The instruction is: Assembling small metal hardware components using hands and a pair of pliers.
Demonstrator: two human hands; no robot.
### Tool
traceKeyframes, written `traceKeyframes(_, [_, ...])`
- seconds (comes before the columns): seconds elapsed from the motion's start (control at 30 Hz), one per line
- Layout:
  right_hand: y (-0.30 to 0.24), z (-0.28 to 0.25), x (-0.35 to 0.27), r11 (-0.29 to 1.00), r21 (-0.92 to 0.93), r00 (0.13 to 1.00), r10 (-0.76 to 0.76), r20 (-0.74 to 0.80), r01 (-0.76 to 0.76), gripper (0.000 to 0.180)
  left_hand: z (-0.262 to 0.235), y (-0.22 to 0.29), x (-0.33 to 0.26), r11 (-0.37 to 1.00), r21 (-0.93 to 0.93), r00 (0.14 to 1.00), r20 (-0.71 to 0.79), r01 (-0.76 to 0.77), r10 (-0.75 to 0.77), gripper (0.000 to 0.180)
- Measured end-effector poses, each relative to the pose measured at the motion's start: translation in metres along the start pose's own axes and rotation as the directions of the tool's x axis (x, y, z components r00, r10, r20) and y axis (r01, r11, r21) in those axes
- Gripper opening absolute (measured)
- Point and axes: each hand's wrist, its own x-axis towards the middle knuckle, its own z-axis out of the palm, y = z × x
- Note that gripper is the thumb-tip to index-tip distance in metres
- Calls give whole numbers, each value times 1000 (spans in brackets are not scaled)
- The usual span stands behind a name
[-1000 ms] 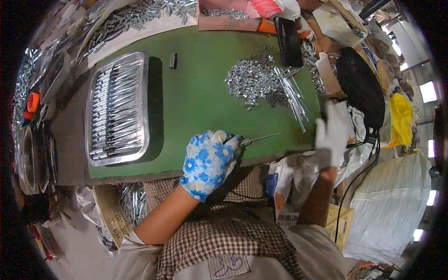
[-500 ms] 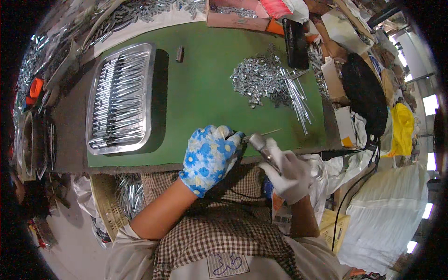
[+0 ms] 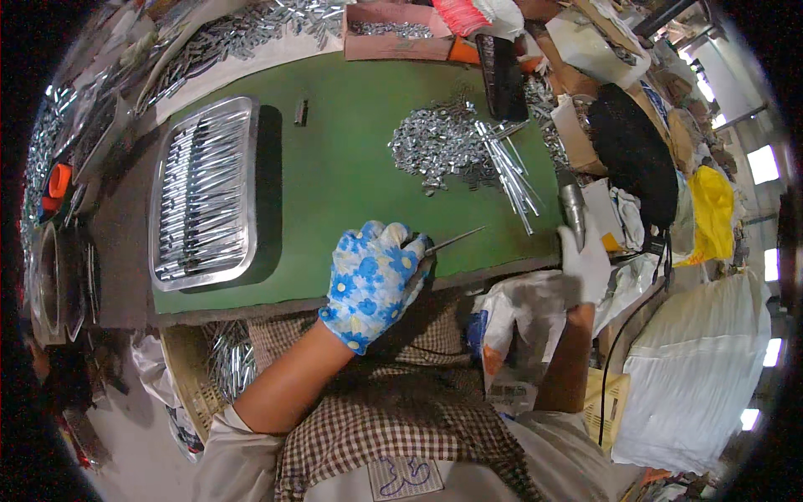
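My left hand (image 3: 372,280), in a white glove with blue flowers, is closed at the near edge of the green mat. A thin metal rod (image 3: 458,239) sticks out of its fingers toward the right; its other end is hidden in the grip. Off to the right, past the mat's corner, my right hand (image 3: 588,263) in a white glove is wrapped round a silver cylindrical tool (image 3: 573,209) with a dark upper end. Between the hands and farther back lie several loose metal rods (image 3: 512,184), beside a pile of small silver metal pieces (image 3: 435,144).
A metal tray (image 3: 253,201) filled with rows of rods stands on the left of the green mat (image 3: 343,167). One small dark piece (image 3: 301,112) lies near the back. Behind are a pink box (image 3: 355,48) and a black case (image 3: 503,79); a black cable (image 3: 615,368) hangs at right.
My right hand has carried the silver tool away from the rod, out to the right beyond the mat. My left hand keeps hold of the rod in nearly the same place.
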Motion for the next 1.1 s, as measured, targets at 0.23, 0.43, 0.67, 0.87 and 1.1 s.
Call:
traceKeyframes(0.23, [-23, 24, 35, 947, -77, 936, -319, -149, 311, 32, -2, 4, -4, 996, 83, 988, 144, 43, -55, 27])
traceKeyframes(0.43, [-25, 36, 60, 967, 37, 966, -255, 45, 254, 24, -68, -39, -28, 992, 71, 994, -27, 109, -107, 34])
traceKeyframes(0.67, [-30, 49, 53, 982, -63, 984, -180, 14, 180, 23, -175, -151, -91, 909, 308, 958, -19, 279, -287, 31])
traceKeyframes(0.87, [-45, 31, 34, 994, 67, 995, 84, 52, -87, 25, -193, -163, -96, 857, 352, 849, 238, 377, -471, 36])
traceKeyframes(1.1, [-59, 29, -7, 926, 349, 981, -83, -173, 140, 25, -193, -156, -74, 832, 421, 853, 210, 362, -477, 26])
